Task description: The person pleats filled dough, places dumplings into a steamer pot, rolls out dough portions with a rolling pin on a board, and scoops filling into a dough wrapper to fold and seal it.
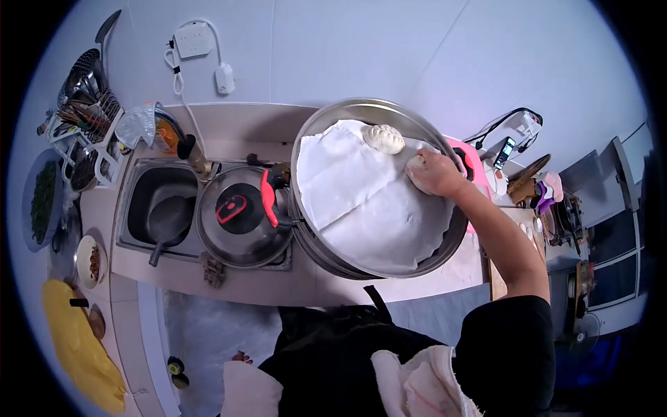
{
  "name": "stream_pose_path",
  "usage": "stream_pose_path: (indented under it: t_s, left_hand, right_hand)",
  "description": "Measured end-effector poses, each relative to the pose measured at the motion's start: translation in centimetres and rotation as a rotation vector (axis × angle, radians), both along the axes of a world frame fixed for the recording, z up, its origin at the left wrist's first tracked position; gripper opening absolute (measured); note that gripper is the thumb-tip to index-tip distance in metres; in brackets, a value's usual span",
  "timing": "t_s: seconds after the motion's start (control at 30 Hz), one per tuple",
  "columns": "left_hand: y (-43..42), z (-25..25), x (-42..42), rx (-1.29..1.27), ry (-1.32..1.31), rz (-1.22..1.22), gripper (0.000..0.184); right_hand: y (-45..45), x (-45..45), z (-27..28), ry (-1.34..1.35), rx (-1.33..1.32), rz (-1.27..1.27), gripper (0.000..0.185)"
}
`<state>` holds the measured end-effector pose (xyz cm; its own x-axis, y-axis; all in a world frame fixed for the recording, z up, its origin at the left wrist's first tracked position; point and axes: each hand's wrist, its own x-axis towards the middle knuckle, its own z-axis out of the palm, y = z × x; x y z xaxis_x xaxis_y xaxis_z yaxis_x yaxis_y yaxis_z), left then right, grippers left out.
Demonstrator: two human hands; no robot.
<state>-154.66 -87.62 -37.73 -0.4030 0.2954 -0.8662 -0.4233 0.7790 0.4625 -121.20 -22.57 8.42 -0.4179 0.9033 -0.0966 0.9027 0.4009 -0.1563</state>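
Observation:
A large round metal steamer stands on the counter, lined with white cloth. One pleated dumpling lies on the cloth near the far rim. Inside the right part of the steamer, my right hand is closed around a second dumpling, at the cloth; most of it is hidden by my fingers. Whether this dumpling touches the cloth I cannot tell. I cannot identify my left hand anywhere in view.
Left of the steamer are a lidded pan with a red handle and a sink holding a dark ladle-like pan. Further left are a bowl, a basin of greens and a utensil rack. A phone stands right.

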Motion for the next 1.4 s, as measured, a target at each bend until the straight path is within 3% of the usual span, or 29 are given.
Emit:
stream_pose_path:
  t_s: [0.23,0.57,0.87,1.03,1.13,1.23,1.33,1.4]
  left_hand:
    - [-0.5,0.3,-0.7,-0.033,-0.004,-0.009,0.025]
    - [-0.9,0.7,-1.3,-0.046,0.006,-0.014,0.025]
    - [-1.5,1.1,-0.8,-0.063,-0.003,-0.022,0.025]
    - [-1.3,1.4,-0.9,-0.075,-0.006,-0.032,0.026]
    - [-1.0,1.3,-0.9,-0.091,-0.011,-0.051,0.026]
    - [-0.1,1.1,-1.0,-0.105,-0.014,-0.069,0.026]
    - [1.5,1.2,-0.8,-0.12,-0.013,-0.097,0.026]
    - [3.0,1.4,-0.7,-0.112,-0.002,-0.116,0.026]
  right_hand:
    - [-1.2,-0.3,0.4,-0.109,0.118,0.12,0.066]
    - [-0.3,-0.6,1.7,-0.086,-0.01,0.065,0.059]
    - [1.4,0.0,-0.8,-0.118,0.101,0.102,0.057]
    - [-0.4,-0.7,1.9,-0.14,0.099,0.105,0.06]
    - [-4.1,-0.5,6.6,-0.057,0.17,0.102,0.056]
    - [-8.8,0.3,12.2,0.213,0.157,0.029,0.045]
    - [-10.5,4.8,12.7,0.318,0.236,-0.142,0.042]
    - [-10.7,8.9,11.4,0.545,0.129,-0.325,0.04]
